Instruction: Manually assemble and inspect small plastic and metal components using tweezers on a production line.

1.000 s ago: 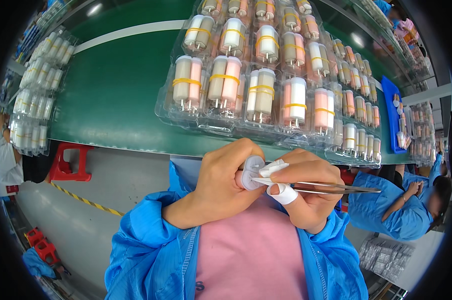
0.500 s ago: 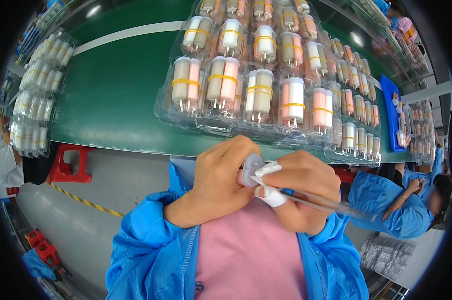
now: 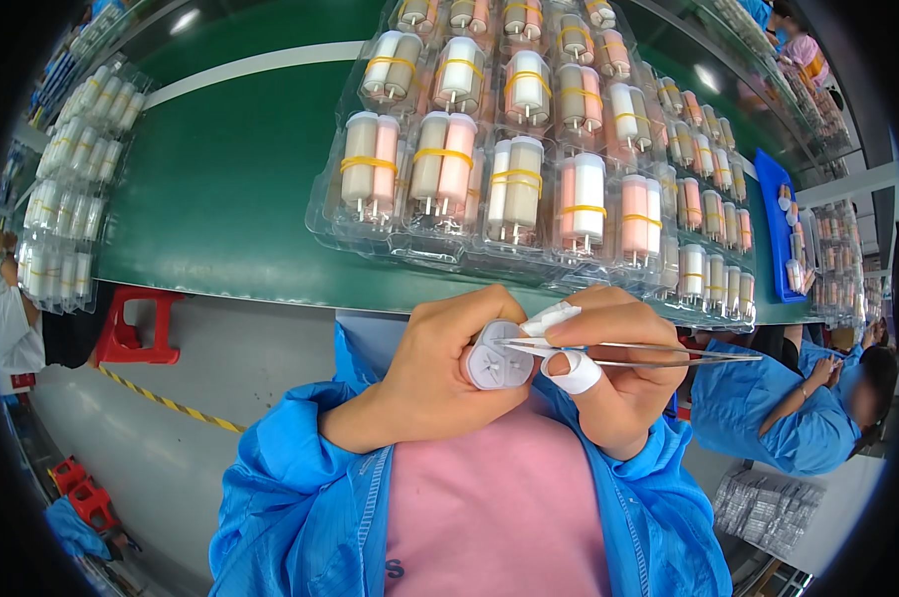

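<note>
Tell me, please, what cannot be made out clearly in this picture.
- Head view: most of the grey lobed piece behind its end face, hidden by the left hand.
- Head view: whether the tweezers in the right hand touch that piece, too small to tell.
- Head view: the rearmost bundled cylinders, cut off by the upper edge.
- Head view: details of the blue tray's contents, too small.

Metal tweezers (image 3: 673, 363) are gleaming between the right fingers (image 3: 613, 324). Within the left fingers (image 3: 487, 300), a plastic piece (image 3: 499, 374) is looking smooth; beyond, clear plastic trays (image 3: 437, 248) are shining.
</note>
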`<state>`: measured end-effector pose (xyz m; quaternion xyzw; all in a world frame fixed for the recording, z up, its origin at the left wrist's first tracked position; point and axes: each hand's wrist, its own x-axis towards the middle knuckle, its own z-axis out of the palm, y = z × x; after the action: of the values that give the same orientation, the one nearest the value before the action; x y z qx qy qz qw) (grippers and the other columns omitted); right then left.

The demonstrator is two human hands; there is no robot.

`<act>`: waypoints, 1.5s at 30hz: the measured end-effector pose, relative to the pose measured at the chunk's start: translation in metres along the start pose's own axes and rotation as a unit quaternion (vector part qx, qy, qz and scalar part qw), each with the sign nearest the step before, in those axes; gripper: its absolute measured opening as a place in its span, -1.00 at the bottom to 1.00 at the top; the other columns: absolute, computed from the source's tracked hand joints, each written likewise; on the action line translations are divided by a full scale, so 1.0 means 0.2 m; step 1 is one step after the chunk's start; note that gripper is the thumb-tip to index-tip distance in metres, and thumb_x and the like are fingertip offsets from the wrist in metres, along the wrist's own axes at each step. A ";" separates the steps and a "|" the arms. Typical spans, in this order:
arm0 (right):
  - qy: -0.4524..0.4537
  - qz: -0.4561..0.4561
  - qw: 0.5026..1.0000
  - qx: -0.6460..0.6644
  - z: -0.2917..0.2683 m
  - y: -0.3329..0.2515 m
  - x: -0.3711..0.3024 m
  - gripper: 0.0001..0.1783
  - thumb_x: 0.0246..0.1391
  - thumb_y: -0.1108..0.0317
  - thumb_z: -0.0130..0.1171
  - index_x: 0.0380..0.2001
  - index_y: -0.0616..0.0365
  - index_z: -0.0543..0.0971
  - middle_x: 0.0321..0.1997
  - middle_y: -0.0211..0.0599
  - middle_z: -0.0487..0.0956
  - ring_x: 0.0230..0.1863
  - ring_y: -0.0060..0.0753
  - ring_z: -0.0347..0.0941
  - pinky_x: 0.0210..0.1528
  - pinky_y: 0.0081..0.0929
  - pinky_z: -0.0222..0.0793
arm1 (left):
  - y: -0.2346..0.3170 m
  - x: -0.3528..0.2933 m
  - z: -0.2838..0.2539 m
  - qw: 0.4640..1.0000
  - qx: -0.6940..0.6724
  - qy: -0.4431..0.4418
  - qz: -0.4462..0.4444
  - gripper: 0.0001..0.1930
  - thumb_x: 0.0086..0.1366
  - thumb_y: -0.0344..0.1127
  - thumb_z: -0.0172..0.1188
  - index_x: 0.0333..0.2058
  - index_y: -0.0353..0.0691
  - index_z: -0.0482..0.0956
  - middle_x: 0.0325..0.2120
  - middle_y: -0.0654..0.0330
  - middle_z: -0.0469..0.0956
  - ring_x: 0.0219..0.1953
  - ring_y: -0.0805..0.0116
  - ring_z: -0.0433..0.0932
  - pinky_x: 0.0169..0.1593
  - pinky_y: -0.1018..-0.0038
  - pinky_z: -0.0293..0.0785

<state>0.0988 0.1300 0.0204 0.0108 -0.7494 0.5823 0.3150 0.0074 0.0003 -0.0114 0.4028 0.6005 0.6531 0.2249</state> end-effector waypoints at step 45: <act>-0.011 0.000 0.999 -0.047 -0.01 -0.02 0.01 -0.87 -0.18 0.57 0.26 -0.44 0.28 0.60 -0.45 -0.13 0.61 -0.45 -0.32 0.57 -0.41 -0.52 0.48 | 0.01 0.01 0.01 0.999 0.034 0.003 0.005 -0.75 -0.19 -0.52 0.28 -0.48 -0.28 0.42 -0.63 0.13 0.43 -0.60 0.24 0.47 -0.52 0.44 0.32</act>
<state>0.0992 0.1321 0.0249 0.0021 -0.7791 0.5466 0.3071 0.0080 0.0019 -0.0098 0.4114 0.6208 0.6348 0.2057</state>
